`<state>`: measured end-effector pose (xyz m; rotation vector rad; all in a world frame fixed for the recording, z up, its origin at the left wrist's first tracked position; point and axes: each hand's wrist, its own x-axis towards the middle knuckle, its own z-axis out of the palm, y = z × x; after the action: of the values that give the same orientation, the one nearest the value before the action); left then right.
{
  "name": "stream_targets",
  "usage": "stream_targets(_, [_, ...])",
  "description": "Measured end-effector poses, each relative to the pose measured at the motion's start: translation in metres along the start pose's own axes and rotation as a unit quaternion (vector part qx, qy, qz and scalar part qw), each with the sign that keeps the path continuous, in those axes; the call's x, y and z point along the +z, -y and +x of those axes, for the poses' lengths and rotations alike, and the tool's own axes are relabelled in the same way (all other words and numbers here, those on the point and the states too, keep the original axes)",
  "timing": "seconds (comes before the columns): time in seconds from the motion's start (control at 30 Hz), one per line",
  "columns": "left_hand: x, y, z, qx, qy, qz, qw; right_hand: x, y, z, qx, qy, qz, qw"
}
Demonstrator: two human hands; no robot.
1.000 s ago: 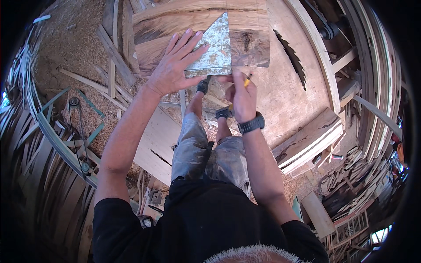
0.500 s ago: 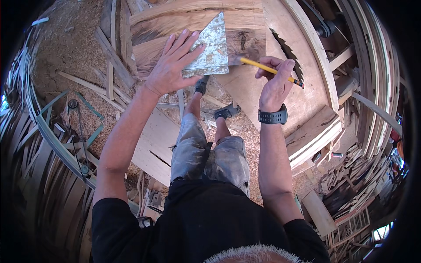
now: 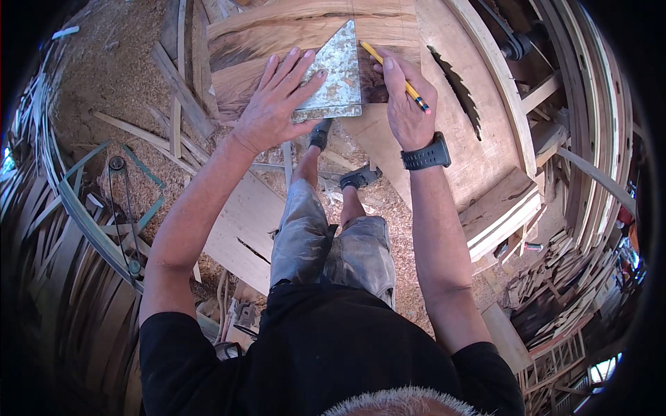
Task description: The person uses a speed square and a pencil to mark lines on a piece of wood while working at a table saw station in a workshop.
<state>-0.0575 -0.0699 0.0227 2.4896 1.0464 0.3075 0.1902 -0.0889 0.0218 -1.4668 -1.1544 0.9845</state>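
A wood board (image 3: 277, 24) with dark, wavy grain lies at the top, reaching over the near edge of the pale plywood top (image 3: 496, 104). On it rests a speckled metal triangular square (image 3: 341, 73), its thicker edge along the board's near side. My left hand (image 3: 277, 104) is spread flat across the square's slanted side and the board, fingers apart. A yellow pencil (image 3: 372, 52) is gripped in my right hand (image 3: 411, 107), with its tip close to the square's upright right edge. Whether the tip touches the wood, I cannot tell.
A toothed saw blade (image 3: 458, 90) sticks up through the plywood just right of my right hand. Stacked boards (image 3: 503, 208) stand at the right. Loose strips (image 3: 177, 90) lie over sawdust at the left, near a belt on pulleys (image 3: 125, 215). Wood scraps (image 3: 569, 284) pile up lower right.
My right hand has moved left and up, bringing the pencil from over the plywood to the square's right edge. The pencil now points up and left more steeply. My left hand and the square stay put.
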Motion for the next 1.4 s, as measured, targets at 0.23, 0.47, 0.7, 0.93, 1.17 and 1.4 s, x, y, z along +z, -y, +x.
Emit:
stream_targets(0.23, [-0.001,-0.001,0.002,-0.001,0.01,0.002,1.0,-0.004,0.011,0.006,-0.047,0.03,-0.086,0.995])
stream_targets(0.47, [-0.002,0.0,-0.006,-0.002,0.014,0.021,1.0,-0.042,0.042,-0.08,0.183,0.212,-0.211,0.936])
stream_targets(0.7, [0.0,0.001,-0.004,-0.002,-0.001,0.021,1.0,0.015,-0.004,-0.08,0.283,0.044,0.213,0.934])
stream_targets(0.93, [-0.001,0.005,-0.009,-0.004,-0.012,0.006,1.0,0.045,-0.015,-0.079,0.297,0.034,0.246,0.922])
stream_targets(1.17, [0.0,0.007,-0.014,-0.009,-0.02,0.013,1.0,0.048,-0.011,-0.08,0.301,0.035,0.249,0.92])
stream_targets(1.4, [0.002,0.003,-0.01,-0.008,-0.02,0.025,0.999,0.043,-0.02,-0.082,0.299,0.002,0.242,0.923])
